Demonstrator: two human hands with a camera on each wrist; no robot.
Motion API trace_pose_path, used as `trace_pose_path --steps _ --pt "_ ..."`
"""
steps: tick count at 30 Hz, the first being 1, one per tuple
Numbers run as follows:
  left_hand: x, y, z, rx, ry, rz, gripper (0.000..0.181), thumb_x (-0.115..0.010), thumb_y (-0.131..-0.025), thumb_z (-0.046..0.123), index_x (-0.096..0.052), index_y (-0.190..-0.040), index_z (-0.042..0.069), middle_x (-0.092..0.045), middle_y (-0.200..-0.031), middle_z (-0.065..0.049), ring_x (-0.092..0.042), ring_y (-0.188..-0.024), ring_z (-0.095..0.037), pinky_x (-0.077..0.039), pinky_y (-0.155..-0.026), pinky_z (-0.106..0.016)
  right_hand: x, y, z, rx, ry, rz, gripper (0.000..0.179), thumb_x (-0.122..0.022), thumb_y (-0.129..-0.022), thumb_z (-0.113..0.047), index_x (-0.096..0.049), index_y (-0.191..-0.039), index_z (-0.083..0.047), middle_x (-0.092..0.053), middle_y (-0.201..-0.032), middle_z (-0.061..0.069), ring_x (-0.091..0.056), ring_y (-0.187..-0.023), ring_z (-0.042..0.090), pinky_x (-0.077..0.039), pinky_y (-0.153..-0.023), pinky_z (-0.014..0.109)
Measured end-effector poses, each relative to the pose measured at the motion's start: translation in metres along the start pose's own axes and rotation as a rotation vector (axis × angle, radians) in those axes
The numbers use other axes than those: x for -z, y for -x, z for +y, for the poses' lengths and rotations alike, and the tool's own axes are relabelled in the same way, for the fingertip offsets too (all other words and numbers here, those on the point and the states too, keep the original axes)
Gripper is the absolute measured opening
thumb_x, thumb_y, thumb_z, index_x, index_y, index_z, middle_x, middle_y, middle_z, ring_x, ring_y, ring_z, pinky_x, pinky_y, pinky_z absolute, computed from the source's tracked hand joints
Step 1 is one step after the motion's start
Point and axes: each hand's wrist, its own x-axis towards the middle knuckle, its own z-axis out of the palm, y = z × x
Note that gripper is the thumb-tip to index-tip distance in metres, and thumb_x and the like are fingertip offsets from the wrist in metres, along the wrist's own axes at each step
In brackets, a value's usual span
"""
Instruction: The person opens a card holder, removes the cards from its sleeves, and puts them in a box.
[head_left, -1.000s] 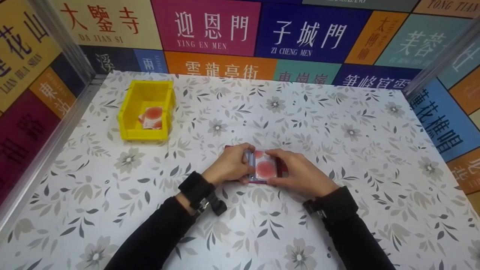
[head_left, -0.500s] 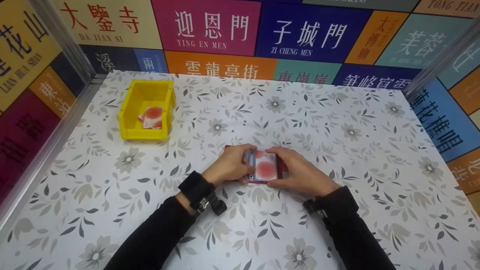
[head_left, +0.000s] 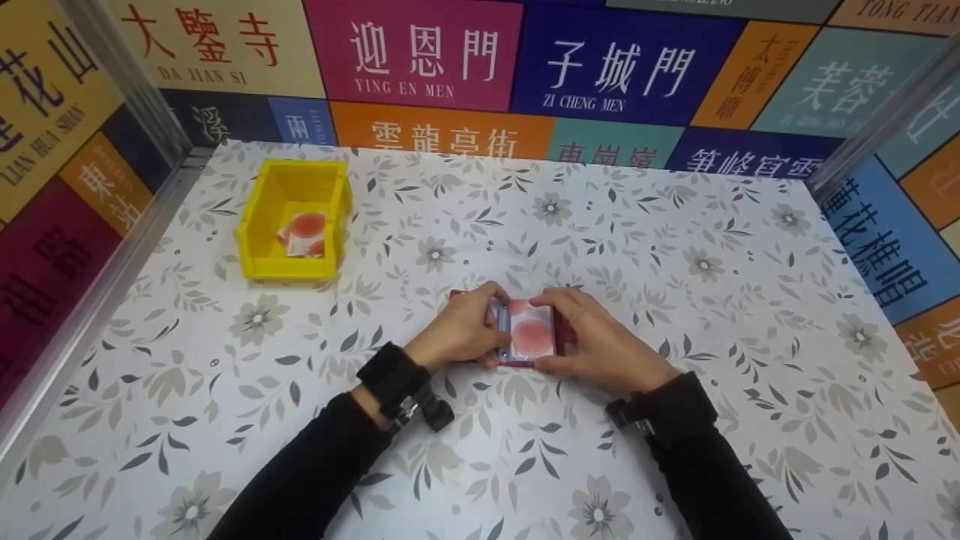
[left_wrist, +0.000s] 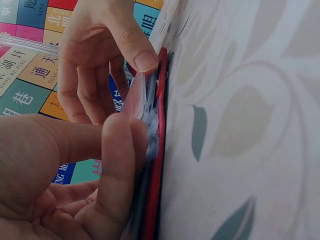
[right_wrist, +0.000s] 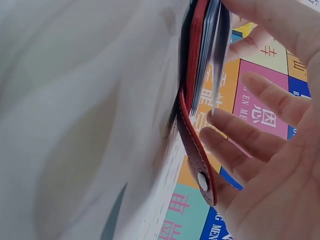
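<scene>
The room is walled with coloured panels bearing Chinese lettering. A floral worktop is spread below, with a yellow bin at far left. At centre, a red card wallet is pinched by the left hand and right hand, fingers curled on it.

This looks like a staged recording booth, not a home or shop. A table covered in a white floral-print cloth is boxed in on three sides by wall panels printed with coloured blocks of Chinese place names and pinyin, joined at the corners by aluminium posts. A yellow plastic parts bin sits on it.
</scene>
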Motion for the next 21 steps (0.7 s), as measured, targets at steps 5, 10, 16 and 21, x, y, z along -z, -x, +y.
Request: trace_pose_path --steps 5,10,16,21 --pt "-0.0008 -0.0003 0.0027 0.051 0.052 0.004 0.029 -0.077 -0.095 0.005 -0.062 -0.12 0.003 -0.068 -0.079 -0.005 -0.065 -0.048 -0.01 -0.058 -0.048 -0.027 -0.0003 -0.0011 0.0005 0.055 0.002 0.019 0.077 -0.093 -0.085 -0.031 -0.055 -0.151 -0.024 -0.049 -0.161 0.005 -0.049 -0.149 0.028 -0.043 -0.125 0.051" --pt "-0.0001 -0.0023 0.0033 0.119 0.115 0.023 0.018 -0.075 -0.097 0.008 -0.067 -0.112 0.003 -0.069 -0.08 -0.006 -0.065 -0.048 -0.01 -0.058 -0.048 -0.025 -0.0002 -0.0016 -0.0001 0.08 -0.018 0.026 0.077 -0.094 -0.083 -0.027 -0.057 -0.15 -0.022 -0.051 -0.16 0.006 -0.051 -0.148 0.029 -0.044 -0.124 0.051" --pt "-0.0006 -0.0045 0.0009 0.126 0.117 0.033 0.008 -0.074 -0.1 0.011 -0.07 -0.098 0.005 -0.069 -0.078 -0.004 -0.064 -0.047 -0.009 -0.056 -0.047 -0.023 0.0 -0.0009 0.0006 0.103 -0.022 0.036 0.074 -0.094 -0.084 -0.027 -0.058 -0.148 -0.02 -0.052 -0.159 0.007 -0.053 -0.145 0.027 -0.045 -0.123 0.048" --pt "-0.0003 -0.0052 -0.0006 0.135 0.132 0.019 0.012 -0.075 -0.1 0.013 -0.07 -0.092 0.006 -0.069 -0.071 -0.003 -0.062 -0.047 -0.009 -0.054 -0.045 -0.021 0.0001 -0.0007 0.0014 0.117 -0.023 0.044 0.073 -0.095 -0.083 -0.027 -0.059 -0.147 -0.019 -0.052 -0.159 0.009 -0.053 -0.146 0.027 -0.045 -0.123 0.048"
